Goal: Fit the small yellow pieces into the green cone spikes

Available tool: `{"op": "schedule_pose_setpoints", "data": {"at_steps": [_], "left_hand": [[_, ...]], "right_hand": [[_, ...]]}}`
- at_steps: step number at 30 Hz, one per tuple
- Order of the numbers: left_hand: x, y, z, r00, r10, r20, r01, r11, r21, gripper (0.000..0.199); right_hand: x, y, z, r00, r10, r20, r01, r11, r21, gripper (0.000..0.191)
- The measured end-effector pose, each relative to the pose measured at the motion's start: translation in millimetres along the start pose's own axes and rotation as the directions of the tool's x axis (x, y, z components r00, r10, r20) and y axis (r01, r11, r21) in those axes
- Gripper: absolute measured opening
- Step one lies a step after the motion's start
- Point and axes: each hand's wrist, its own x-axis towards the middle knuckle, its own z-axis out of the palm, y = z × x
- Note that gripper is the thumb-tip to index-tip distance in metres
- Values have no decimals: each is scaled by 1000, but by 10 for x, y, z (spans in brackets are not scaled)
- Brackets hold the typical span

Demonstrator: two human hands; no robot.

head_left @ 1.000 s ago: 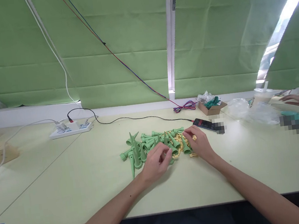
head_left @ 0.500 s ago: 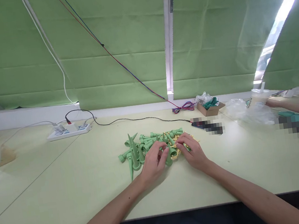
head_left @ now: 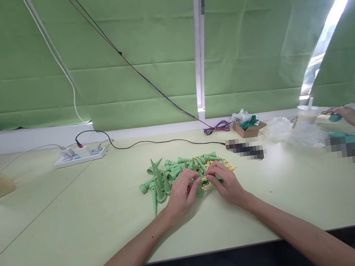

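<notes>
A heap of green plastic spikes [head_left: 160,187], hollow and tapering, with collared ends, lies in front of me. My left hand [head_left: 182,193] is closed at the near side of the heap. Its thumb and fingers are round a green spike [head_left: 200,193], standing point up with its collar low near the table. Facing it, my right hand [head_left: 226,184] is closed in a pinch near that spike, its fingertips at a small yellow plastic piece. Small yellow plastic pieces [head_left: 229,164] lie scattered behind and beside my right hand, partly hidden by it.
A blurred dark device [head_left: 246,149] on a black cable lies behind the heap. A cardboard box [head_left: 249,130], plastic bags [head_left: 309,135] and a lidded cup [head_left: 306,115] stand back right. Another person's hand [head_left: 352,116] reaches in at far right. A power strip [head_left: 81,157] is back left.
My right hand has moved slightly left and down, closer to the spike in my left hand. My left hand stays nearly still. The other person's hand at far right has come into clearer view with something green.
</notes>
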Motion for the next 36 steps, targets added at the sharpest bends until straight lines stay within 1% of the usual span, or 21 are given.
{"op": "schedule_pose_setpoints", "data": {"at_steps": [4, 10, 13, 16, 18, 21, 26, 36], "left_hand": [[6, 14, -13, 994, 108, 27, -108, 994, -31, 10], [17, 11, 1, 991, 133, 27, -132, 991, -35, 13], [20, -6, 14, 995, 98, -4, -98, 995, -27, 14], [18, -24, 24, 998, 59, -25, -60, 998, -31, 15], [13, -30, 27, 999, 49, -17, -50, 998, -34, 15], [4, -29, 29, 999, 42, 8, -41, 999, -30, 16], [2, -20, 28, 999, 33, 29, -33, 999, -9, 16], [7, -15, 21, 999, 27, 18, -26, 999, -26, 17]], "right_hand": [[3, -19, 10, 1000, -26, -12, 25, 1000, -5, 15], [5, -23, 11, 1000, -21, 1, 21, 1000, 2, 15], [-1, -18, 0, 1000, -11, 20, 11, 1000, 17, 9], [-15, -14, -6, 998, -22, 50, 21, 999, 28, 13], [-22, -16, -6, 997, -31, 64, 29, 999, 23, 14], [-24, -27, -3, 996, -31, 78, 30, 1000, 4, 10], [-17, -45, -2, 997, -29, 74, 30, 999, -14, 12], [-24, -42, 6, 999, -18, 50, 20, 999, -36, 15]]}}
